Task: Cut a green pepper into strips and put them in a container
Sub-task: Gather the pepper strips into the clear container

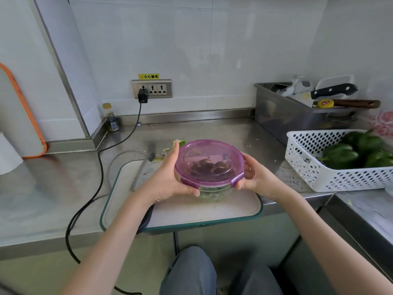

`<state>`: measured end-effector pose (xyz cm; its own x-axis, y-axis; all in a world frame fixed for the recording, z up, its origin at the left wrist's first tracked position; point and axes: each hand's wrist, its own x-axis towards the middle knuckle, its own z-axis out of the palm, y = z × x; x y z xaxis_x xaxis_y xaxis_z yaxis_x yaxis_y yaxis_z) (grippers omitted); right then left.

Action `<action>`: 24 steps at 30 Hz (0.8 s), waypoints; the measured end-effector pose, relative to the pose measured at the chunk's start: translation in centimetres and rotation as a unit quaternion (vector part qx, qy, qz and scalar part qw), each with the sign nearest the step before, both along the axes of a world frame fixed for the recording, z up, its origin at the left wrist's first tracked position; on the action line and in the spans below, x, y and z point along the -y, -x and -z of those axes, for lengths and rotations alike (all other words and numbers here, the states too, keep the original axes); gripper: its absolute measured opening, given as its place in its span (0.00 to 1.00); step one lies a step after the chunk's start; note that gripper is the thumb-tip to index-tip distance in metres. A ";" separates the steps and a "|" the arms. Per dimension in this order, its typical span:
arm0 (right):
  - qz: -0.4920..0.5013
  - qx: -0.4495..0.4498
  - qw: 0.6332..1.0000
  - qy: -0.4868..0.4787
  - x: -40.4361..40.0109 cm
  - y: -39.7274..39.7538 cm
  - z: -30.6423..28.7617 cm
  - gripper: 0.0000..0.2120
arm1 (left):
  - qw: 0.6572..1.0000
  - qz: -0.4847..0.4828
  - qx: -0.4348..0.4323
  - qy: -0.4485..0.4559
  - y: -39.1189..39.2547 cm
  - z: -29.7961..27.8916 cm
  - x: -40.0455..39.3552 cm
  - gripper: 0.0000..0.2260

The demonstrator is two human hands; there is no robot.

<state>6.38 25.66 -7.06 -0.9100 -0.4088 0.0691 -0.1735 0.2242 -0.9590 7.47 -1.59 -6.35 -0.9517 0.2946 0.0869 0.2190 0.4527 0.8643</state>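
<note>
Head view: two hands (170, 179) (257, 177), one container (209, 165).

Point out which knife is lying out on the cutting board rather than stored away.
The knife left of the left hand, lying blurred on the cutting board. The black-handled knife and the wooden-handled one rest on the metal bin at the back right.

A yellow warning sticker (148, 76) on the far wall, just above the socket strip (151, 89), reads "小心触电"; the small bottle's label (112, 123) at far left is too blurred to read.
</note>
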 end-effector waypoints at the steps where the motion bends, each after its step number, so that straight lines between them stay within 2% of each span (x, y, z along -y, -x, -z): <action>1: 0.000 -0.003 1.000 -0.002 0.0 0.1 0.1 0.64 | 1.000 -0.004 0.003 0.001 0.0 0.0 0.0 0.69; 5: -0.027 -0.002 0.999 -0.018 -0.3 0.3 -0.2 0.60 | 1.000 0.000 0.014 0.004 -0.1 -0.3 0.0 0.69; 8: -0.055 0.051 0.997 -0.008 -0.7 0.5 -0.7 0.56 | 1.000 0.017 0.017 0.010 -0.4 -1.4 0.0 0.68; 10: -0.003 0.077 0.997 0.024 0.3 0.4 -0.6 0.53 | 1.000 0.014 0.012 0.014 -0.6 -1.8 0.0 0.67; 14: 0.153 0.053 0.985 0.064 3.8 0.8 0.9 0.38 | 0.999 -0.042 -0.005 -0.007 -1.3 -0.7 -0.9 0.68; 16: 0.160 0.071 0.982 0.072 4.2 1.5 0.7 0.36 | 0.997 -0.067 -0.013 -0.027 -1.6 -0.2 -1.2 0.68; 19: 0.150 0.063 0.987 0.013 3.6 2.2 -0.5 0.35 | 0.995 -0.062 0.015 -0.075 -1.4 -0.7 -0.1 0.68; 22: 0.180 0.034 0.983 0.012 4.4 2.1 -0.4 0.30 | 0.991 -0.073 0.044 -0.103 -1.0 -1.8 -0.1 0.58; 24: 0.213 0.044 0.975 0.034 5.6 1.8 -0.1 0.28 | 0.995 -0.087 0.010 -0.037 -1.5 -1.6 -1.5 0.51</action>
